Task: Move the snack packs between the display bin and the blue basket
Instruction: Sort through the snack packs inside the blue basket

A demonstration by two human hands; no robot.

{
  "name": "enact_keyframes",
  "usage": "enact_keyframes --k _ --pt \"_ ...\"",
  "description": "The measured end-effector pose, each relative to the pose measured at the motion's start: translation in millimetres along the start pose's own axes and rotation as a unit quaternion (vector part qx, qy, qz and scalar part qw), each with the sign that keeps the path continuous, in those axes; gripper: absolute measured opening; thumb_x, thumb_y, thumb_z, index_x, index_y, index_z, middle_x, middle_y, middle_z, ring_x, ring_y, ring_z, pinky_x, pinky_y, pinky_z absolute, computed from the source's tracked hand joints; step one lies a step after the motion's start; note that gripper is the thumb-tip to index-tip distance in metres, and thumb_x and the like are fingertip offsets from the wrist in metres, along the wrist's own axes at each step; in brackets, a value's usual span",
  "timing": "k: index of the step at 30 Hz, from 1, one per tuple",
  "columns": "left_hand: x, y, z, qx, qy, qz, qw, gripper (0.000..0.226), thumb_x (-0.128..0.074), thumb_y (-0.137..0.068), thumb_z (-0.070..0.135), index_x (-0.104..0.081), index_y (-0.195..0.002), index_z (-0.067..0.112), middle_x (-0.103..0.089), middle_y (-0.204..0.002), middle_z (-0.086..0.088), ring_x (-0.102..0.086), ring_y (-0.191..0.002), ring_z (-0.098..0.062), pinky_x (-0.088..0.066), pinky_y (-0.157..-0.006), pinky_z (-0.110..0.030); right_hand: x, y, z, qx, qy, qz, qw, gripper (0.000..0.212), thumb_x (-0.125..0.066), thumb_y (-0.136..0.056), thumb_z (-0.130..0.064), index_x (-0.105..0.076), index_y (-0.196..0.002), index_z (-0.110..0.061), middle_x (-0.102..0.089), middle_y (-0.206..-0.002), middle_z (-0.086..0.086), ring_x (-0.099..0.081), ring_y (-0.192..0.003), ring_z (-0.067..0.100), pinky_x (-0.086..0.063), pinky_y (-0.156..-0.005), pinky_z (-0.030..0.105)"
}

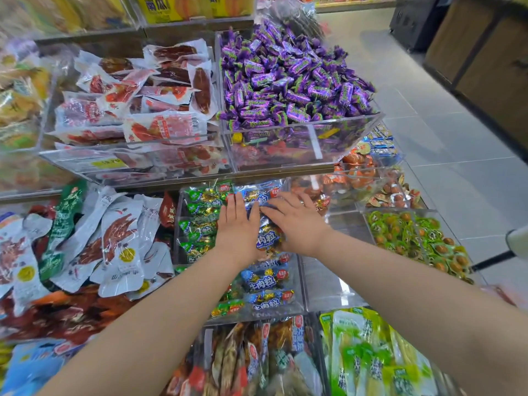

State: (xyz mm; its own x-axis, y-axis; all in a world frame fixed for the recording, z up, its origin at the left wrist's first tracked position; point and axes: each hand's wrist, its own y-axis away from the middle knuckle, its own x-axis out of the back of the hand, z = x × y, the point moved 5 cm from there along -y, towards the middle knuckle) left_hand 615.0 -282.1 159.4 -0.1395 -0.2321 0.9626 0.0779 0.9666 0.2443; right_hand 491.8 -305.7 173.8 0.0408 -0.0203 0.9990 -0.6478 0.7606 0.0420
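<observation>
Snack packs point(267, 277) with blue labels lie heaped in the right half of the clear display bin point(257, 317); green packs point(200, 224) fill its left half; the blue basket is not in view. The left hand point(238, 227) lies flat on the heap near the bin's far end, fingers straight; the right hand point(297, 224) rests just beside it with fingers spread; each grip is wide open and has hold of nothing, only pressing on the wrappers.

The likely trouble is slippage; the snack packs look glossy and loosely stacked, so a scoop with flat palms could shed some over the bin's right wall into the clear compartment point(328, 281) next to it, or drag green packs along with the blue ones. Closing the fingers too hard could crush or burst a wrapper.

Room is tight behind the display bin; the edge of the upper shelf point(200, 175), carrying purple sweets point(294, 81), overhangs the bin's far end close to the fingertips, so a straight lift there risks knocking knuckles or packs against it. Towards the bin's near rim the space above is open; drawing back that way looks safest.
</observation>
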Motion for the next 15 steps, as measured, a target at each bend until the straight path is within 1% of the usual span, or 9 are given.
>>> enact_keyframes --k 2,4,5,7,9,11,13,14,15 --pt "-2.4 -4.5 2.4 -0.011 0.006 0.001 1.000 0.112 -0.070 -0.079 0.051 0.007 -0.152 0.014 0.018 -0.153 -0.032 0.014 -0.143 -0.044 -0.001 -0.117 -0.048 -3.9 -0.9 -1.1 -0.019 0.021 0.003 1.000 0.089 -0.070 -0.072 -0.049 -0.027 -0.145 -0.022 -0.034 -0.143 0.003 -0.022 -0.138 0.022 -0.005 -0.113 0.052" --pt "-0.3 -11.4 3.1 -0.023 0.005 0.012 1.000 0.104 -0.071 -0.083 0.036 0.005 -0.152 0.017 0.022 -0.152 -0.031 0.017 -0.143 -0.043 -0.003 -0.118 -0.047 -4.9 -0.9 -1.8 -0.046 0.037 0.016 0.998 0.084 -0.071 -0.073 -0.043 -0.029 -0.142 -0.019 -0.039 -0.136 0.009 -0.030 -0.130 0.028 -0.009 -0.111 0.055" --pt "1.9 -14.8 3.1 -0.029 -0.001 0.021 0.999 0.103 -0.070 -0.084 0.033 0.005 -0.152 0.017 0.024 -0.152 -0.030 0.019 -0.143 -0.043 -0.001 -0.117 -0.046 -4.3 -1.8 -2.0 -0.064 0.038 0.023 0.997 0.083 -0.072 -0.072 -0.039 -0.030 -0.140 -0.018 -0.040 -0.133 0.010 -0.032 -0.128 0.029 -0.012 -0.111 0.056" --pt "5.9 -20.1 2.6 -0.038 -0.017 0.044 0.998 0.104 -0.070 -0.084 0.032 0.007 -0.152 0.017 0.026 -0.152 -0.028 0.021 -0.143 -0.041 0.007 -0.116 -0.044 -3.0 -5.7 -1.8 -0.089 0.033 0.035 0.995 0.082 -0.072 -0.071 -0.031 -0.030 -0.139 -0.017 -0.038 -0.134 0.010 -0.032 -0.127 0.030 -0.014 -0.110 0.057" --pt "7.4 -20.6 1.9 -0.043 -0.020 0.052 0.998 0.107 -0.069 -0.082 0.043 0.007 -0.153 0.017 0.024 -0.153 -0.025 0.021 -0.144 -0.038 0.014 -0.113 -0.042 -4.7 -8.4 -2.3 -0.088 0.010 0.029 0.996 0.084 -0.072 -0.074 -0.034 -0.025 -0.142 -0.016 -0.030 -0.141 0.009 -0.024 -0.133 0.029 -0.014 -0.112 0.056" --pt "5.4 -17.7 1.5 -0.045 -0.018 0.037 0.998 0.115 -0.064 -0.075 0.065 0.005 -0.152 0.016 0.013 -0.157 -0.024 0.012 -0.146 -0.036 0.013 -0.114 -0.044 -8.9 -8.5 -1.2 -0.063 -0.026 -0.003 0.998 0.094 -0.068 -0.076 -0.048 -0.016 -0.146 -0.015 -0.017 -0.151 0.007 -0.010 -0.141 0.024 -0.009 -0.114 0.055" --pt "6.4 -15.5 -0.7 -0.044 -0.043 0.028 0.998 0.122 -0.059 -0.066 0.077 0.001 -0.152 0.016 -0.006 -0.158 -0.020 -0.002 -0.147 -0.033 0.008 -0.116 -0.051 -10.0 -7.4 1.8 -0.033 -0.042 -0.041 0.998 0.105 -0.066 -0.074 -0.057 -0.006 -0.150 -0.016 -0.001 -0.157 0.003 0.002 -0.145 0.020 -0.001 -0.115 0.054" --pt "9.3 -15.4 -2.7 -0.042 -0.060 0.032 0.997 0.123 -0.059 -0.063 0.080 0.000 -0.152 0.017 -0.010 -0.158 -0.017 -0.006 -0.146 -0.032 0.007 -0.114 -0.056 -8.6 -7.6 3.8 -0.026 -0.048 -0.050 0.997 0.109 -0.067 -0.073 -0.059 -0.003 -0.150 -0.016 0.004 -0.158 0.002 0.006 -0.145 0.020 0.002 -0.114 0.054" --pt "12.6 -16.5 -4.9 -0.040 -0.078 0.040 0.995 0.126 -0.058 -0.061 0.082 0.000 -0.152 0.017 -0.008 -0.158 -0.015 -0.003 -0.146 -0.032 0.009 -0.113 -0.059 -6.5 -8.6 6.5 -0.025 -0.055 -0.054 0.997 0.111 -0.067 -0.072 -0.060 -0.002 -0.151 -0.017 0.006 -0.158 0.003 0.007 -0.145 0.020 0.004 -0.114 0.053"
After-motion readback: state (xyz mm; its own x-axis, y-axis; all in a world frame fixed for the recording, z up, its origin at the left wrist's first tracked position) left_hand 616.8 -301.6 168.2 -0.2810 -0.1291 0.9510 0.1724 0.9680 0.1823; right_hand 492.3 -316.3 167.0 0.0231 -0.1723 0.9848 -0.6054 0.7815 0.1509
